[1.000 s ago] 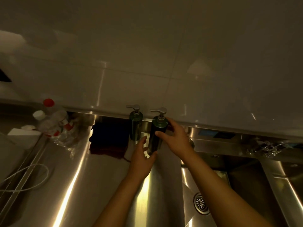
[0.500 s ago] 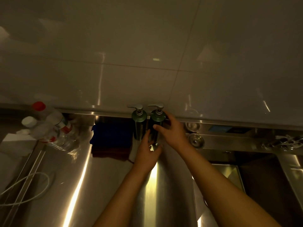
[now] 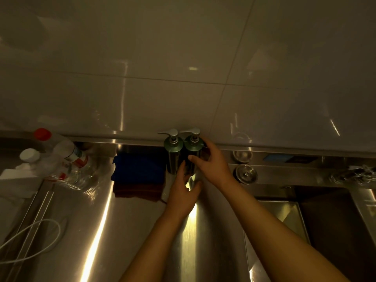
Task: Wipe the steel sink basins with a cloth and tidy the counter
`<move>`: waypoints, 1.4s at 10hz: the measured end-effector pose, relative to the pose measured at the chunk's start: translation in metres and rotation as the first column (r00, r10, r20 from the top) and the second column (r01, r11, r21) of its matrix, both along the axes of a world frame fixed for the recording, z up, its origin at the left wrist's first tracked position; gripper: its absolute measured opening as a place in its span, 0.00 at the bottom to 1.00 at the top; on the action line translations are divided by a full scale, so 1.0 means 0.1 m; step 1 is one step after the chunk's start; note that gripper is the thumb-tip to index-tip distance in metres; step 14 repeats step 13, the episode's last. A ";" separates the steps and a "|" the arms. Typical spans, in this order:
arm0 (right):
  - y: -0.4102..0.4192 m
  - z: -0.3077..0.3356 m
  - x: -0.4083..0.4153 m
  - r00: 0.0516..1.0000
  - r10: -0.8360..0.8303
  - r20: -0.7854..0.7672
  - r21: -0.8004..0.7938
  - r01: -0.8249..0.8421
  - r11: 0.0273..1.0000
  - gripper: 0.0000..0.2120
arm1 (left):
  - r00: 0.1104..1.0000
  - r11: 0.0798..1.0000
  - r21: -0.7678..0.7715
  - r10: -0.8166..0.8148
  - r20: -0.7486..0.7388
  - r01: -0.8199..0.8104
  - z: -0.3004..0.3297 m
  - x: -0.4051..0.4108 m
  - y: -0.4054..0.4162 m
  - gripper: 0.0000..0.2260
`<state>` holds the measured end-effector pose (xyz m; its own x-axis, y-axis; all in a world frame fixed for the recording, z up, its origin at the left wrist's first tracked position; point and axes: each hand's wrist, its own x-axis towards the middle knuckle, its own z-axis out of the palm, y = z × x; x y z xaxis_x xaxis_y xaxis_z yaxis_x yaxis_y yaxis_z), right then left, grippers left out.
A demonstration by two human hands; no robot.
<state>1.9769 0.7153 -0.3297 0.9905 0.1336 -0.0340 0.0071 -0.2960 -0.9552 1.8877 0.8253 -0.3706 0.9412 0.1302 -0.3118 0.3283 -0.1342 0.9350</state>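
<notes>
Step in hand: tidying the bench, by my reading; the right pump bottle (image 3: 193, 154) is being set against the wall beside its twin, the left pump bottle (image 3: 173, 154).
Right hand (image 3: 211, 165): wrapped round the right pump bottle from its right side, thumb across the front and fingers curled behind it.
Left hand (image 3: 183, 192): at the foot of the same bottle, fingers (image 3: 181, 169) pointing up against its lower body; whether they grip or only steady it I cannot tell.
How to do it well: keep the bottle upright and slide it on its base rather than tipping it (the steel looks slick, so a light push should do). Press low with the left hand, guide high with the right, and stop once the two bodies touch. Keep fingers off the pump head (image 3: 191, 132), so nothing squirts out.
Finish: line up both spouts; they point left already.
The bottles: dark green, metallic sheen, silver pumps, standing upright side by side at the back of the bench (image 3: 126, 231), touching or nearly so.
Cloth: a folded blue cloth (image 3: 138, 167) lies on a dark red one (image 3: 138, 191), just left of the bottles.
Sink basin (image 3: 284, 216): to the right of the arms, steel, dimly lit; wiped or not, I cannot judge.
Risk: a nudge could knock the twin bottle into the cloths.
</notes>
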 end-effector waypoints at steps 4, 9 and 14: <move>-0.02 0.04 -0.05 1.000 0.028 -0.013 -0.009 -0.028 1.000 0.34 | 1.000 1.000 -0.027 0.011 -0.021 -0.012 0.05 -0.10 0.03 0.36; 0.03 0.08 -0.11 0.999 -0.053 -0.008 -0.065 0.052 0.997 0.29 | 0.999 0.999 -0.001 0.039 -0.004 -0.039 0.29 -0.43 0.27 0.32; 0.05 0.16 -0.24 0.995 -0.073 -0.071 -0.056 0.069 0.996 0.34 | 0.998 0.999 -0.004 0.050 0.048 -0.050 0.53 -0.59 0.31 0.31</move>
